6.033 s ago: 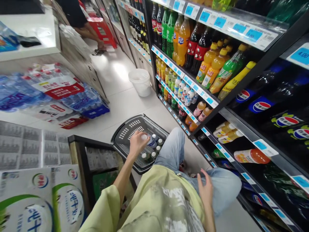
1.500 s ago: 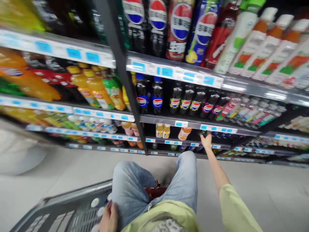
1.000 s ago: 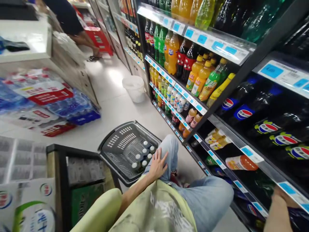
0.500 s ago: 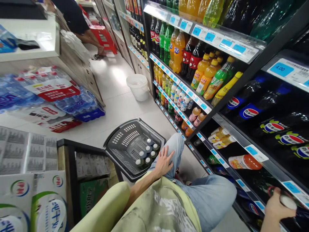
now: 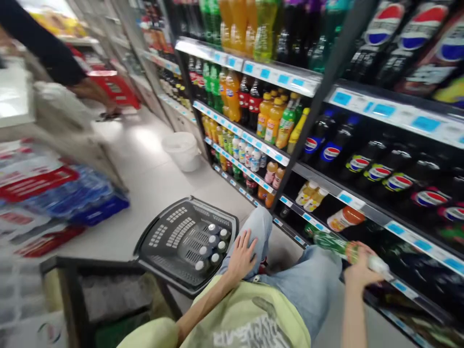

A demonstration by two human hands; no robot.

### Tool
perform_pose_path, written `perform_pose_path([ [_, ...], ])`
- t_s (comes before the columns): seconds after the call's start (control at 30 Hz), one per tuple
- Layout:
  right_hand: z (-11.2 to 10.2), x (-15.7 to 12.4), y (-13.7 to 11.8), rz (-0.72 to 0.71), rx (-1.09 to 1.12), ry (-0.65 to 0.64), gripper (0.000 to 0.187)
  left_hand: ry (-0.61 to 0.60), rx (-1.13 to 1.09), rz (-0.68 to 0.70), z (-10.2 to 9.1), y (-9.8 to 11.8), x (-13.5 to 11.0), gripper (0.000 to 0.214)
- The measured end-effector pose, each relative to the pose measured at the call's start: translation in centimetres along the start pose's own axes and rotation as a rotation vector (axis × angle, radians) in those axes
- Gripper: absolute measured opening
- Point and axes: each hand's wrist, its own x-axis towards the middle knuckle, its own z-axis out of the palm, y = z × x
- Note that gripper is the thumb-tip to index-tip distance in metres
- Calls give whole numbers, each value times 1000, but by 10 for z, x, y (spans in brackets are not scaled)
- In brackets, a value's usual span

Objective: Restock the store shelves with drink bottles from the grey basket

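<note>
I squat in front of a drinks shelf (image 5: 362, 203). My right hand (image 5: 358, 270) is closed around a green bottle (image 5: 335, 245) with a white cap, held on its side just off the low shelf. My left hand (image 5: 242, 255) lies flat with spread fingers on my left knee. Beside that knee a dark grey shopping basket (image 5: 170, 232) sits on the floor with several white-capped bottles (image 5: 212, 244) standing in its near corner.
A white bucket (image 5: 181, 151) stands by the shelf further down the aisle. Shrink-wrapped packs of water (image 5: 68, 198) lie on the floor at left. A dark rack (image 5: 72, 290) is at lower left. Another person's arm (image 5: 54, 63) shows at upper left.
My right hand has drawn the green bottle out from the low shelf toward me. My left hand stays on my knee. The view has swung slightly to the right.
</note>
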Motion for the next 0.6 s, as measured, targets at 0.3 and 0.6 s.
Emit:
perform_pose_path([
  [0.3, 10, -158, 55, 872, 421, -353, 36, -173, -475, 189, 20, 13, -31, 88],
  [0.6, 7, -160, 60, 1083, 613, -566, 39, -463, -822, 6, -9, 55, -9, 89],
])
